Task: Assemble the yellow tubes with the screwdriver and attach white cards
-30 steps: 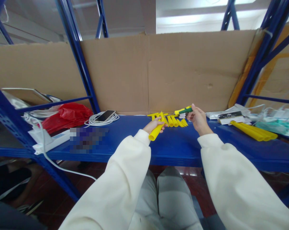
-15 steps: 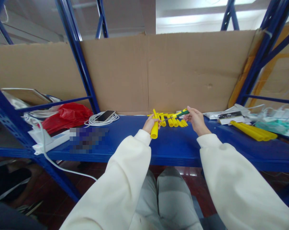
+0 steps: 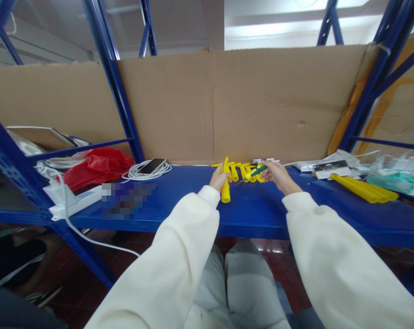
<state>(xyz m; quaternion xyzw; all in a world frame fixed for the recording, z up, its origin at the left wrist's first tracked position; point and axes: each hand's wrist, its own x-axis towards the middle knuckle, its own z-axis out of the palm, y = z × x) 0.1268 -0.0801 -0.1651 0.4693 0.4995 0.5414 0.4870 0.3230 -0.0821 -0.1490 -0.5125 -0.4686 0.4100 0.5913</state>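
My left hand [image 3: 218, 177] is closed round a yellow tapered tube [image 3: 225, 189], its wide end pointing down toward me above the blue shelf board. A green and yellow screwdriver [image 3: 258, 170] is gripped in my right hand [image 3: 274, 174]. Its thin shaft points left and down, toward the tube but apart from it. Behind and between the hands, several more yellow tapered pieces [image 3: 243, 172] lie in a row on the board, partly covered by the screwdriver.
On the right lie longer yellow tubes [image 3: 361, 188] and a white package with a black label [image 3: 332, 169]. To the left are a phone [image 3: 152, 166] on a coiled white cable, a red plastic bag [image 3: 100, 165] and a white power strip [image 3: 78, 201]. Cardboard [image 3: 262, 105] stands behind.
My right hand has lowered and tipped the screwdriver, so its shaft points further down. The tube in my left hand has shifted slightly right and turned more upright.
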